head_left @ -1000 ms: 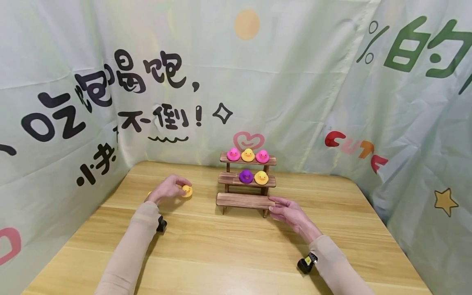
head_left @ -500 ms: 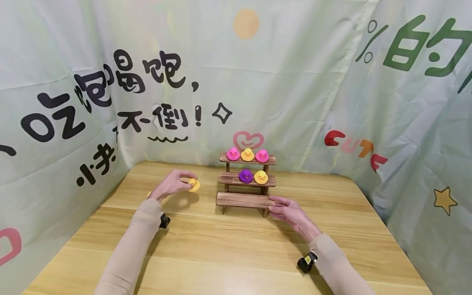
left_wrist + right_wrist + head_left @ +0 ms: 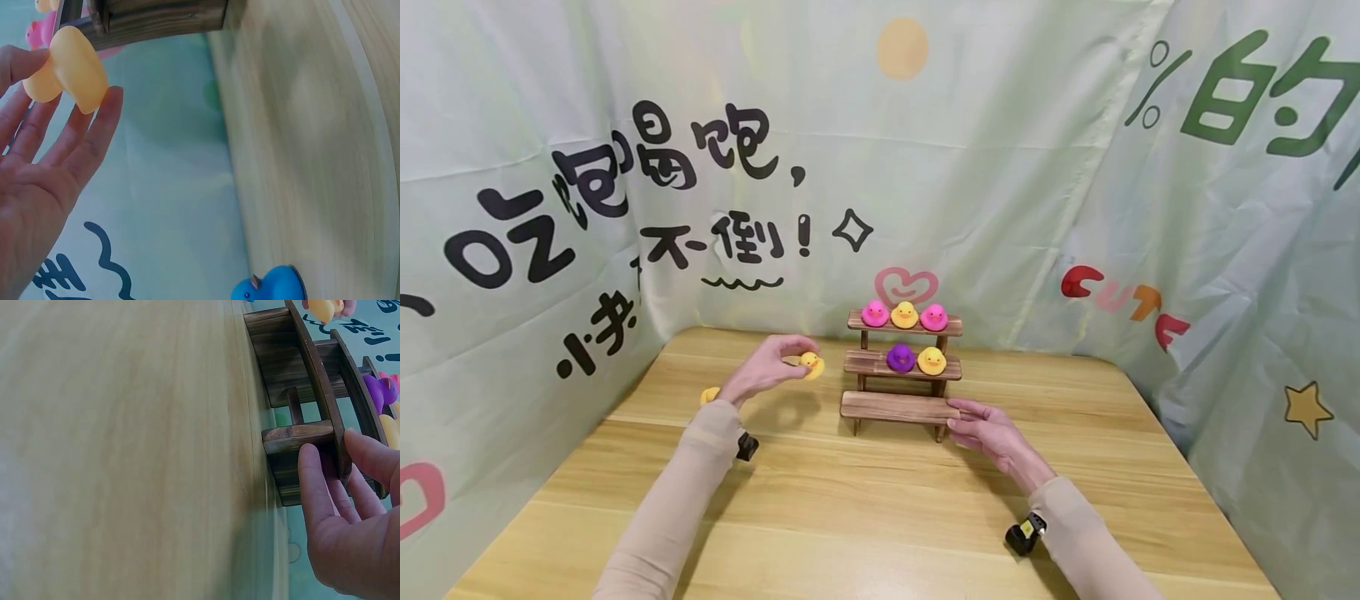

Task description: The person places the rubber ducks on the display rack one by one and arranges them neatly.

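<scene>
Yellow rubber duck [image 3: 812, 365] aloft over wood-grain tabletop [image 3: 850, 517], toward back edge, pinched between thumb and fingers of left hand [image 3: 767, 367]. Just right of it, three-tier brown wooden stand [image 3: 867, 363] near middle of back edge. Right hand [image 3: 992, 433] grips right end of lowest board [image 3: 895, 407]. Middle board [image 3: 856, 362]: purple duck [image 3: 901, 358] near centre, second yellow duck [image 3: 932, 361] toward right end. Top board [image 3: 855, 322]: pink-yellow-pink row of ducks [image 3: 905, 316]. Blue rubber duck [image 3: 275, 285] on tabletop, left wrist view.
</scene>
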Tool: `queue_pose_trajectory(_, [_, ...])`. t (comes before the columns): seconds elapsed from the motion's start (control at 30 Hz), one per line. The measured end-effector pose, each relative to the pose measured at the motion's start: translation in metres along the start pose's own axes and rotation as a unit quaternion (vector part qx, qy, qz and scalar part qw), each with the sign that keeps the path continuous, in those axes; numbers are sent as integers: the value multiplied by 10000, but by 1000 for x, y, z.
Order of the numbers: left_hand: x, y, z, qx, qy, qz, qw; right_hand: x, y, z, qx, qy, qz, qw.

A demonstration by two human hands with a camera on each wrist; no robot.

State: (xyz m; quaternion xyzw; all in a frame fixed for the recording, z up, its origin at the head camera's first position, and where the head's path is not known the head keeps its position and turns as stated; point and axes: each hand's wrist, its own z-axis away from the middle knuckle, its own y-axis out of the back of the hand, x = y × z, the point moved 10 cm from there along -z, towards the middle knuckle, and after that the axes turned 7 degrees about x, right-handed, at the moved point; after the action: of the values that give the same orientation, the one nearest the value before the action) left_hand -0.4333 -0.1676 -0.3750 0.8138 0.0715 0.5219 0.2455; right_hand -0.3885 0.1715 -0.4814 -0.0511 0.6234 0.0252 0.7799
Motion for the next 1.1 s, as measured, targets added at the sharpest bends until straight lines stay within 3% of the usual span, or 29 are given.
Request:
queue_pose_trajectory(0.2, [7,-10,-2,34,-109,302,9995,0,-1,1,-25,30,24,10000])
queue_pose_trajectory(0.47, [20,-18,-8,55,-429,89,9990,-2,-1,0,-94,140,40,9999])
queue_pose_trajectory(0.7, [27,-26,-13,63,-392,-105,9992,-2,-2,1,-94,123,34,9999])
queue_pose_trajectory(1.1, [36,-37,-20,413,-440,-123,9981,-2,-2,1,-115,96,-10,9999])
